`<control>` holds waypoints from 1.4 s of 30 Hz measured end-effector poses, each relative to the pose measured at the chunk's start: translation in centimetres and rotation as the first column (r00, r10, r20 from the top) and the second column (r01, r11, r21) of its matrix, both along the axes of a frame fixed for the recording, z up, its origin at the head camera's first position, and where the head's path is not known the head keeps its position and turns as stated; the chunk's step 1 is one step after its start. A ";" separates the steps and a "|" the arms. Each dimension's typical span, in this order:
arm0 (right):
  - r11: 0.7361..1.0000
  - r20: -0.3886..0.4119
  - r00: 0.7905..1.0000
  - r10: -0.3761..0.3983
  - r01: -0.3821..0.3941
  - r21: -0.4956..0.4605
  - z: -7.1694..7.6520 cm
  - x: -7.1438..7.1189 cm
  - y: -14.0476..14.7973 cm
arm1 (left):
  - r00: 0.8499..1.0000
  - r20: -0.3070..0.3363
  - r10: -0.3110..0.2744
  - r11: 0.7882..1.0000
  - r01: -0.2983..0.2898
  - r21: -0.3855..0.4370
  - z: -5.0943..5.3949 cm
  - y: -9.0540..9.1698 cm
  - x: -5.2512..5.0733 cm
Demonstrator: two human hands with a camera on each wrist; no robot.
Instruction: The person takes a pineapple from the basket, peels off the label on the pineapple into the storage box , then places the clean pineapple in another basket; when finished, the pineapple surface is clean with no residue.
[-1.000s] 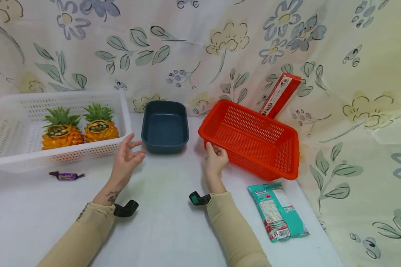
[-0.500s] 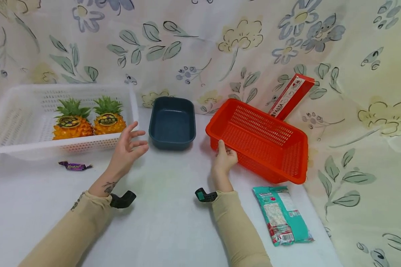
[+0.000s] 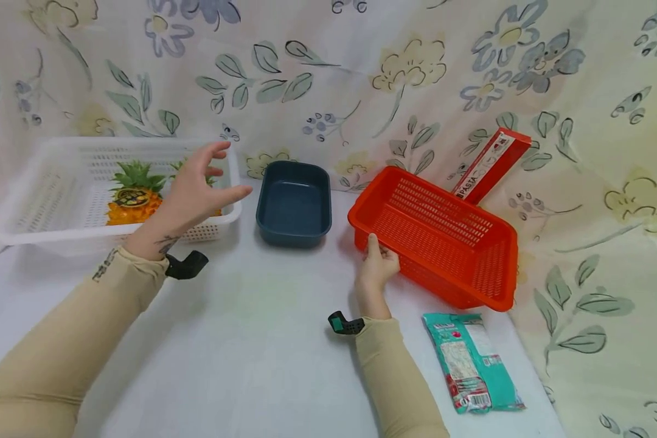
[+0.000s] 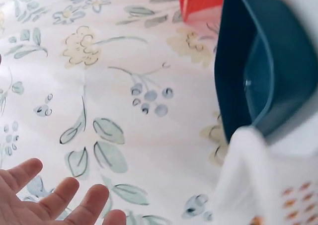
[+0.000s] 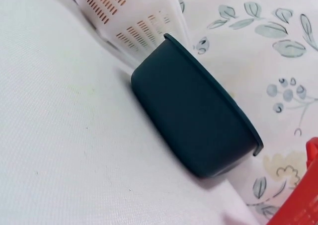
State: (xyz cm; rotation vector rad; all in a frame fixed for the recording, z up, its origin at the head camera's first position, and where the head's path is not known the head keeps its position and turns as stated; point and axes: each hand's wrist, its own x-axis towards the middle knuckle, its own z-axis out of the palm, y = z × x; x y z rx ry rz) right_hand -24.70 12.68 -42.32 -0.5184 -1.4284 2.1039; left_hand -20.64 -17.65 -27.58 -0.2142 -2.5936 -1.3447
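My left hand (image 3: 194,188) is over the front right side of a white perforated basket (image 3: 93,233), thumb and fingers spread apart around nothing visible. In the left wrist view its fingertips show at the lower left. Two pineapples with dark labels are in that basket; the left pineapple (image 3: 133,205) shows well, while my hand mostly covers the right pineapple (image 3: 216,212). My right hand (image 3: 378,267) is at the front left wall of a red perforated basket (image 3: 449,267), one digit up against the rim and the others curled. Whether it grips the wall is unclear.
Between the baskets stands a dark blue dish (image 3: 294,204). A red pasta box (image 3: 493,164) leans on the floral cloth (image 3: 405,67) behind the red basket. A teal packet (image 3: 473,363) lies near the table's right edge. All this stands on a white tabletop (image 3: 263,359).
My left hand has risen from the white basket's right corner to above its front side, over the right pineapple. The right hand stays at the red basket. The head view has shifted.
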 end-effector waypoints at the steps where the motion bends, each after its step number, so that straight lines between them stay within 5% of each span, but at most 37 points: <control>1: 1.000 0.005 1.000 -0.002 0.002 0.003 0.0 0.0 0.1 | 1.000 -0.003 0.003 0.999 -0.003 -0.037 0.5 -0.1 -0.4; 5: 1.000 0.026 1.000 -0.005 0.005 0.005 0.1 0.1 0.5 | 1.000 0.007 0.007 0.984 -0.005 -0.180 2.6 -0.4 -2.1; 9: 1.000 0.035 0.999 -0.012 0.012 0.008 0.2 0.2 0.6 | 0.999 0.032 0.021 0.940 -0.009 -0.340 3.7 -0.9 -4.2; 15: 1.000 0.023 1.000 -0.017 0.017 0.015 0.0 0.2 0.7 | 0.995 0.078 0.061 0.840 -0.009 -0.542 3.8 -1.9 -7.0; 23: 1.000 0.022 1.000 0.005 -0.006 0.025 0.0 0.2 0.6 | 0.974 0.208 0.086 0.728 0.081 -0.680 3.3 -3.8 -10.1; 27: 1.000 -0.013 1.000 0.004 -0.004 0.022 0.2 0.2 0.4 | 0.937 0.333 0.105 0.690 0.173 -0.703 3.0 -4.8 -11.0; 34: 1.000 0.002 1.000 0.003 -0.003 -0.010 0.2 0.1 0.2 | 0.812 0.568 0.131 0.749 0.294 -0.593 1.9 -5.8 -11.2; 42: 1.000 0.009 1.000 0.007 -0.007 0.003 0.5 0.2 0.0 | 0.739 0.660 0.135 0.745 0.364 -0.560 0.4 -6.3 -11.1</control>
